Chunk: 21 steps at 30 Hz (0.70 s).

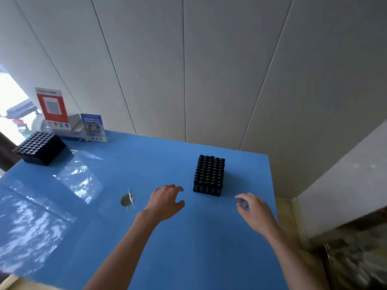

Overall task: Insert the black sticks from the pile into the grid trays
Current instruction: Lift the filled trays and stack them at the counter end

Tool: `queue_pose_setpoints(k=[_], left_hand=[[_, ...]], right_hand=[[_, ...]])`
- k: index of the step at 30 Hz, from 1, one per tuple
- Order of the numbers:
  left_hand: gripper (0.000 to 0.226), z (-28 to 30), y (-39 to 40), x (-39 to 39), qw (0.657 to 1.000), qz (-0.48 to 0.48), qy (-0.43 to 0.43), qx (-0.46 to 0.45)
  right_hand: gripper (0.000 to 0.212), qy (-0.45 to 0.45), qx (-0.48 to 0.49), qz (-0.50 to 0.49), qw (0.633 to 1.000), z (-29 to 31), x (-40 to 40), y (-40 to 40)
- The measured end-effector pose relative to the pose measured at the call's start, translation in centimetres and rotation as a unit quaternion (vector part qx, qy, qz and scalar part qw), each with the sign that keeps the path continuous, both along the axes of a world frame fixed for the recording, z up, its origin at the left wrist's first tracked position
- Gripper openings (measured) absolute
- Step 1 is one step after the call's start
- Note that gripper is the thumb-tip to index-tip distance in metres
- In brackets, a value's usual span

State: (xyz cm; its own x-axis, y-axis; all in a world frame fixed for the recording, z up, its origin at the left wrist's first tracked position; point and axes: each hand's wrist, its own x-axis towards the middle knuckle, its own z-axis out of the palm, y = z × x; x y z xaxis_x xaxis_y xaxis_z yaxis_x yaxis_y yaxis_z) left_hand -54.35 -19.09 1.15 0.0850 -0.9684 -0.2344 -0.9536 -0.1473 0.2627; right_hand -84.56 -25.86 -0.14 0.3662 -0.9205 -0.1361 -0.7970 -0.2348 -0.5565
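Risk: I judged the near block of black sticks (pixel 209 175), standing tall on its tray, could topple if either hand clipped it on approach; the glossy blue table (pixel 188 237) would let it slide.
Left hand (pixel 166 203): fingers spread and loosely bent, holding nothing, at 8 o'clock of the block, apart from it.
Right hand (pixel 254 212): fingers loosely curled, empty, at 4 o'clock.
Sticks: packed upright, every visible slot filled.
Second block (pixel 39 148): far left corner, also full.
Pile: I saw no loose sticks.
Table mark (pixel 126 200): a scuff left of the hand.
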Motion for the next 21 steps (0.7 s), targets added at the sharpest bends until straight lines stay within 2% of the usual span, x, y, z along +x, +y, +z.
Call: queue_pose_setpoints(k=[2, 7, 11, 16, 21], left_hand=[[0.063, -0.8, -1.2, -0.2, 1.0, 0.004, 0.004, 0.02], [0.103, -2.8, -5.9, 0.1, 0.996, -0.012, 0.032, 0.085], [0.13, -4.0, -10.2, 0.6, 0.992, -0.034, 0.055, 0.113], [0.155, -5.3, -13.8, 1.4, 0.99, -0.072, 0.047, 0.111], [0.155, -6.4, -14.8, 1.8, 0.987, -0.089, 0.049, 0.121]], right_hand=[[0.027, 0.004, 0.018, 0.019, 1.0, -0.5, 0.4, -1.6], [0.093, 0.095, 0.085, 0.074, 0.989, -2.2, 1.2, -5.5], [0.127, 0.123, 0.111, 0.082, 0.983, -3.7, 2.0, -8.3], [0.15, 0.123, 0.1, 0.09, 0.983, -4.7, 3.4, -11.3], [0.156, 0.133, 0.095, 0.109, 0.981, -5.1, 4.9, -12.9]])
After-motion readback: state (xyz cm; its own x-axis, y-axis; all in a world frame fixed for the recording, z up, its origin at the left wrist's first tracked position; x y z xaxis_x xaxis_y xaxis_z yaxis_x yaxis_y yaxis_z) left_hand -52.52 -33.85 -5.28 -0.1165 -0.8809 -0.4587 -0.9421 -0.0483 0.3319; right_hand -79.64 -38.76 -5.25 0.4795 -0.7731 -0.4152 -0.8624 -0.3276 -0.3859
